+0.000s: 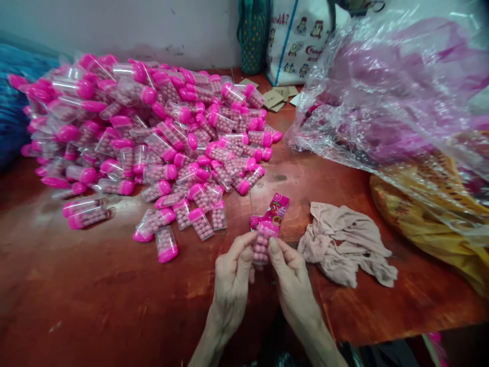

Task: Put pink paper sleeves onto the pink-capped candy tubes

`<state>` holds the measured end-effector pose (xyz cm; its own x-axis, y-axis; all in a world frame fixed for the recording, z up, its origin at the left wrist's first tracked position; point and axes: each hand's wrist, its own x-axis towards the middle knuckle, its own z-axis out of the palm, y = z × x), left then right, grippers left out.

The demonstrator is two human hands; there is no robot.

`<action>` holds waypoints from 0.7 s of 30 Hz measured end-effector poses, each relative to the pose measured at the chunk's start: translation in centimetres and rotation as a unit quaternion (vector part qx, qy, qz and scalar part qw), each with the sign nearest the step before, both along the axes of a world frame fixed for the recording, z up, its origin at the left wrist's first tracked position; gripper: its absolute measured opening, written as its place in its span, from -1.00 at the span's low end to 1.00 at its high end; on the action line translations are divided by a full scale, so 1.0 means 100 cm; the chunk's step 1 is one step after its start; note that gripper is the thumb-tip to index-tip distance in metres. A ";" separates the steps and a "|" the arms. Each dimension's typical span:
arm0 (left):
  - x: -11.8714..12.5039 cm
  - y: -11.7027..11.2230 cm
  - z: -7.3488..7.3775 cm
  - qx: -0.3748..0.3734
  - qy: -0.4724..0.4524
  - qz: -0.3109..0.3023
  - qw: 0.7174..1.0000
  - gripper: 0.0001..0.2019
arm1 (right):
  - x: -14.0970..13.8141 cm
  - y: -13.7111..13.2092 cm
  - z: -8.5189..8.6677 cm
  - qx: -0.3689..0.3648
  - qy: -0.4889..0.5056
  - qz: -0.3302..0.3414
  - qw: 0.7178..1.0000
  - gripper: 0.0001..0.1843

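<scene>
Grips bottle (261,248) by both sides, between left hand (232,279) and right hand (293,278), probably for keeping it steady.

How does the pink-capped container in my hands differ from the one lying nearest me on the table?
The held container is between the left hand and right hand; the lying container rests on the table, untouched. The held container's cap points away from you, while the lying container's cap points toward you. Both have clear bodies, bright pink caps and pinkish balls inside.
</scene>
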<state>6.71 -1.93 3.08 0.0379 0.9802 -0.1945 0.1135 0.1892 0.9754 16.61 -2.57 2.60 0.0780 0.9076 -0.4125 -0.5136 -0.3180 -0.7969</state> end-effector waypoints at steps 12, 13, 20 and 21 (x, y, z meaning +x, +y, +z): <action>-0.013 0.019 0.011 0.229 0.117 0.020 0.966 -0.81 | 0.015 -0.003 0.005 -0.019 0.043 0.100 0.994 -0.71; -0.014 0.020 0.012 0.244 0.132 0.008 0.961 -0.80 | 0.016 -0.003 0.005 -0.018 0.038 0.106 0.993 -0.70; -0.017 0.024 0.014 0.295 0.224 -0.049 0.928 -0.81 | 0.019 0.000 0.003 -0.022 -0.004 0.116 0.993 -0.68; -0.017 0.025 0.013 0.302 0.229 -0.051 0.924 -0.81 | 0.019 0.000 0.003 -0.024 -0.006 0.115 0.993 -0.68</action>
